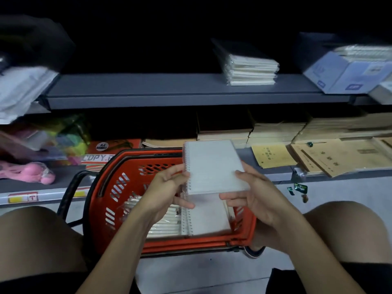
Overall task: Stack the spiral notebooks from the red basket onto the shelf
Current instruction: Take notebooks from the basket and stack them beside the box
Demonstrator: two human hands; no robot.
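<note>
A white spiral notebook (213, 166) is held above the red basket (127, 183), its wire binding on the left. My left hand (167, 187) grips its left edge and my right hand (252, 192) grips its lower right corner. Inside the basket lie more white spiral notebooks (206, 217), some stacked at the left. On the grey shelf (169, 90) stands a stack of wrapped notebooks (248, 68) with dark covers on top.
Blue boxes (343, 71) sit at the shelf's right end, white packets (19, 90) at its left. The lower shelf holds brown paper books (331, 158), copy paper (110, 151) and pink toys (31, 172). My knees flank the basket on the grey floor.
</note>
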